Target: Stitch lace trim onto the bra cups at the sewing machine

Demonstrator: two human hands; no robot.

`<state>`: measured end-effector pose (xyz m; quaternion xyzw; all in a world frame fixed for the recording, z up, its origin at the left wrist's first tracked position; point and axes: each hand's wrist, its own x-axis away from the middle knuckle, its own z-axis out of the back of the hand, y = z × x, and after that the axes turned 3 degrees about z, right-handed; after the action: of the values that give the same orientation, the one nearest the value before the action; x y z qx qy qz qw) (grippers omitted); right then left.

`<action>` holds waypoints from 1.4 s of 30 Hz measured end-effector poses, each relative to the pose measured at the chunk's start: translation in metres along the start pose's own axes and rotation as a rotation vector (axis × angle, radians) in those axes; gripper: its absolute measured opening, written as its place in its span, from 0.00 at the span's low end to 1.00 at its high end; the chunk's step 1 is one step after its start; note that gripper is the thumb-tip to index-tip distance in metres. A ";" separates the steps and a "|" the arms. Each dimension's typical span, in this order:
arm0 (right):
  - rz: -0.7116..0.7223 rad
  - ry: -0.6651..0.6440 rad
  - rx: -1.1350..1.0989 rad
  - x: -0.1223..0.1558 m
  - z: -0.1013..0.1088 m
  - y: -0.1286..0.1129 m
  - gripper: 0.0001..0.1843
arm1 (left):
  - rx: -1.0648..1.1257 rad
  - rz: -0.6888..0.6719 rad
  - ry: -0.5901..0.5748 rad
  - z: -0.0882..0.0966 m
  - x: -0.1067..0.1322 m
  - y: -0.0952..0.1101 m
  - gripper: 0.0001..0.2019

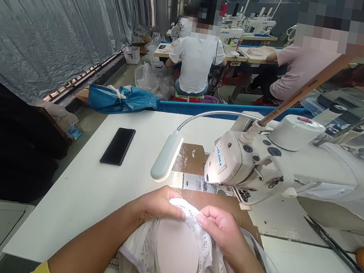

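My left hand (156, 204) and my right hand (222, 227) both pinch the top edge of a white lace bra piece (190, 212) with a pale pink padded cup (176, 252). The garment lies at the near edge of the white sewing table (90, 186), just in front of the needle area of a white sewing machine (268, 165). The fingers of both hands are curled shut on the lace edge, thumbs toward each other.
A black phone (118, 145) lies on the table to the left. A gooseneck lamp (166, 157) hangs over the work. Black scissors (334, 246) lie at the right. Two people sit at sewing tables in the background. A blue bag (121, 98) is beyond the table.
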<state>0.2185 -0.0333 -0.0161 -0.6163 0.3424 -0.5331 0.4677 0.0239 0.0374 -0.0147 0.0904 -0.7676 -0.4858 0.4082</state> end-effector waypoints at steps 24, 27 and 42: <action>-0.021 -0.009 -0.014 -0.001 0.000 0.001 0.22 | 0.050 -0.012 -0.049 0.011 -0.003 -0.010 0.17; -0.019 -0.003 -0.018 -0.001 0.000 0.002 0.21 | 0.054 -0.014 -0.052 0.010 -0.002 -0.007 0.17; -0.015 -0.019 0.049 0.000 0.001 0.001 0.21 | 0.058 0.013 -0.047 0.010 0.000 -0.006 0.18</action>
<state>0.2200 -0.0331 -0.0170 -0.6123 0.3204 -0.5388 0.4819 0.0158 0.0413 -0.0214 0.0857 -0.7913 -0.4628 0.3902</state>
